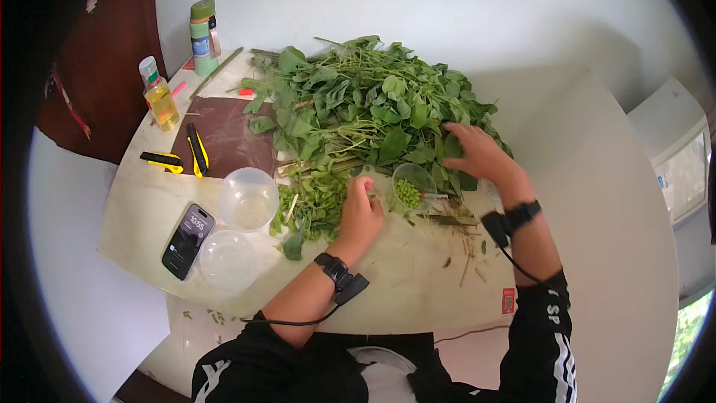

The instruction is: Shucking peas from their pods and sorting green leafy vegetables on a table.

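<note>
- Seemingly picking through greens (388, 97) at the frame's upper centre; next, calling for closing right hand (481, 155) on them.
- Holding right grip spread, released; with left hand (360, 216) curled beside pods (319, 198), cannot tell if grasping.
- Lying roughly left-to-right lengthwise, with visible stalks (335, 166) ending leftward.

Bare hands (361, 214): two were in view
Wrist straps (520, 216): two were worn
Yellow-and-black cutters (198, 152): two lay out
Phone (189, 242): there was one
Yellow-liquid bottle (161, 104): there was one
Green flask (201, 41): there was one
Leafy heap (391, 101): there was one
Green beans (406, 192): too many overlapped to count
</note>
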{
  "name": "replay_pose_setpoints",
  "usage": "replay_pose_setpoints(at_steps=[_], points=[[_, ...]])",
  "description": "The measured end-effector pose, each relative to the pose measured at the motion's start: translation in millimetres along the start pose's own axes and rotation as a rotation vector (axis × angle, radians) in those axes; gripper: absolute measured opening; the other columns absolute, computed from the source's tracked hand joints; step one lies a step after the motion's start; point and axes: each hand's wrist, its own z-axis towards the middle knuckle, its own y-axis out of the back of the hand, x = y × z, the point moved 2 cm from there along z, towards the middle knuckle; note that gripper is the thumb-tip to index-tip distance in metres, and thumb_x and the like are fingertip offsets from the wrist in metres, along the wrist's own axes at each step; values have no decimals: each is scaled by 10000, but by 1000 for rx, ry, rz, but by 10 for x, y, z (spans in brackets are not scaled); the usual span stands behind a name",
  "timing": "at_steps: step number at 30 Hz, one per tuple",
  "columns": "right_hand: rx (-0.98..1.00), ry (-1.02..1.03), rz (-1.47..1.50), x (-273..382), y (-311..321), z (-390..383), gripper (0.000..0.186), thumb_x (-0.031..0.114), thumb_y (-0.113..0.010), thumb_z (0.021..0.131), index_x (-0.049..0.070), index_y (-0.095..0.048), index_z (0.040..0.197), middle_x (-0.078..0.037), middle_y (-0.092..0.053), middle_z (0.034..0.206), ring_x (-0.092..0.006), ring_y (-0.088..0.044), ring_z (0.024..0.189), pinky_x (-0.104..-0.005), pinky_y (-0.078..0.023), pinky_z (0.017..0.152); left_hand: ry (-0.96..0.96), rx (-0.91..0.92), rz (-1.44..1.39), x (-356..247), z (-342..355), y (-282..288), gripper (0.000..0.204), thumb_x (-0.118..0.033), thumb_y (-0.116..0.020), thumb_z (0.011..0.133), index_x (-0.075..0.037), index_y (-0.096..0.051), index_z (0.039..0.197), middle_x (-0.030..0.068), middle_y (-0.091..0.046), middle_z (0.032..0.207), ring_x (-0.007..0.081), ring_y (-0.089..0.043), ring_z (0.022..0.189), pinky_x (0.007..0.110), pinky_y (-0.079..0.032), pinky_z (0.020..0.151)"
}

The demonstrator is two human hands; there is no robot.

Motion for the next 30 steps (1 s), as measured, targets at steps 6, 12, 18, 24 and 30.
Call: replay_pose_setpoints(at_steps=[6,12,18,24,30], points=[[150,57,41,446,-660,1055,943,436,-798,718,67,-336,1453,-280,-467,1351,-472,-467,1215,-505,-441,986,94,67,-25,-8,-10,-9,354,66,-562,802,-35,-420,1111,166,-512,1020,317,-589,774,402,-478,684],[2,57,-120,464,-807,1182,699,137,-780,675,130,-506,1317,-180,-560,1187,-414,-538,1127,-488,-531,865,116,91,22,-12,-47,9,286,32,-579,852,-48,-427,1081,91,-501,916,203,-557,711,349,-464,658],[-91,179,-105,104,-515,1117,504,32,-678,679,87,-612,1176,-147,-625,1035,-352,-597,1028,-456,-522,831,96,105,70,22,-30,-52,277,13,-596,853,-53,-443,1074,85,-516,901,202,-560,695,344,-464,638],[-262,218,-118,-123,-149,1252,494,10,-630,718,43,-588,1209,-170,-640,1130,-360,-594,1067,-453,-504,896,144,98,11,-3,0,13,258,16,-599,855,-46,-461,1064,95,-541,900,213,-566,685,347,-463,620],[-254,37,-234,-463,533,1494,475,21,-601,769,23,-555,1241,-216,-619,1172,-389,-575,1101,-474,-481,940,179,133,3,-66,28,43,264,22,-582,832,-41,-464,1059,152,-564,919,338,-613,734,404,-477,639]])
